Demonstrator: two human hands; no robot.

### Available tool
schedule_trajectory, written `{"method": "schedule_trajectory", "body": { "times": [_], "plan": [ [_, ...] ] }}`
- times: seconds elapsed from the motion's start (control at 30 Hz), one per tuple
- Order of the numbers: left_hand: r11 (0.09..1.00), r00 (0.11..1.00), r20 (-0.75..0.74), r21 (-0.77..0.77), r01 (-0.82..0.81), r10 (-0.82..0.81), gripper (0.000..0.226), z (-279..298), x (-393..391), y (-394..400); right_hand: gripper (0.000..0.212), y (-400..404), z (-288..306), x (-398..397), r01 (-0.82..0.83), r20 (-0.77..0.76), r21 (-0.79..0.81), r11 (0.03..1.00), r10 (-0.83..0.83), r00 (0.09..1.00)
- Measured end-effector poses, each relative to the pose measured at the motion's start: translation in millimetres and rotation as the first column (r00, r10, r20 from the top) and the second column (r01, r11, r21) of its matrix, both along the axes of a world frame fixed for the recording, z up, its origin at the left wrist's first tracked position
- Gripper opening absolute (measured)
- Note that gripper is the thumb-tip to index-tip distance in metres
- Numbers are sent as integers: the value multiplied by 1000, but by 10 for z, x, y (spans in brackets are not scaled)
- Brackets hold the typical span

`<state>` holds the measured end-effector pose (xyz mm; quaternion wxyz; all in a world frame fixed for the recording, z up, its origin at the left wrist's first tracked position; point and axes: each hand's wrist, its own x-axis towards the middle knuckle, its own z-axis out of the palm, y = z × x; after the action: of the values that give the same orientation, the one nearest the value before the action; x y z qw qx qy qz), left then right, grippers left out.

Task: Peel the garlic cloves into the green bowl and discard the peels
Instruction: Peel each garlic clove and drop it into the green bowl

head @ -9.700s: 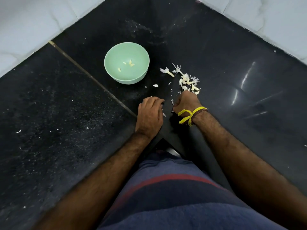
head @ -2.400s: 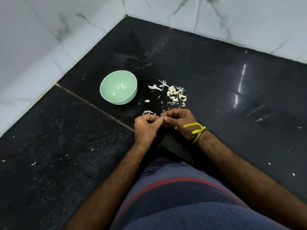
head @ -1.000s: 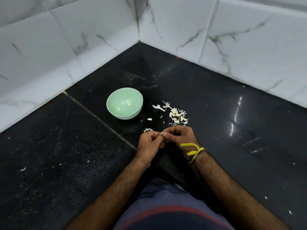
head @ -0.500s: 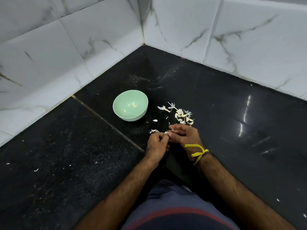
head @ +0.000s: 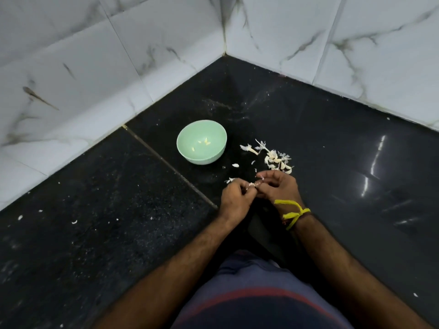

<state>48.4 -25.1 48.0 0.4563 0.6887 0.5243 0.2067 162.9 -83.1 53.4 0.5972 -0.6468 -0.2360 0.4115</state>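
Left hand (head: 234, 200) and right hand (head: 280, 187) meet fingertip to fingertip, apparently pinching a small garlic clove (head: 252, 184) between them. Green bowl (head: 187, 153), far left, holds peeled pieces; garlic pile (head: 276, 160) lies just beyond the right hand.

The bench (head: 332, 143) is black polished stone with a thin seam across it. The green bowl (head: 201, 142) stands on it near the corner of the walls. To the right of the bowl lies a heap of garlic cloves and peels (head: 275, 157). Small white flakes (head: 74, 222) lie scattered at the left.
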Motion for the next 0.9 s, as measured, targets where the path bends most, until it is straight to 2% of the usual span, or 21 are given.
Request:
{"method": "schedule_trajectory", "body": {
  "times": [0.13,0.37,0.47,0.6,0.77,0.9],
  "plan": [
    [998,1000,6,68,18,-18,6,-5,-36,-9,19,-26,-12,26,-7,-76,-30,1000,4,997],
    [979,993,96,200,45,-65,15,-125,-136,30,14,-12,-19,5,10,-34,-59,998,-12,999],
    [953,990,98,295,70,-103,10,-187,-203,168,14,78,24,22,16,33,-68,998,-14,999],
    [863,981,-5,475,172,-193,11,-392,-316,335,16,230,124,38,-34,127,-61,998,41,991],
    [797,976,-47,570,200,-211,13,-534,-275,365,13,619,337,0,-93,258,-65,993,107,960],
    [779,979,-44,598,186,-200,11,-569,-257,382,8,1057,496,-95,-102,326,-24,995,104,940]
  ]
}}
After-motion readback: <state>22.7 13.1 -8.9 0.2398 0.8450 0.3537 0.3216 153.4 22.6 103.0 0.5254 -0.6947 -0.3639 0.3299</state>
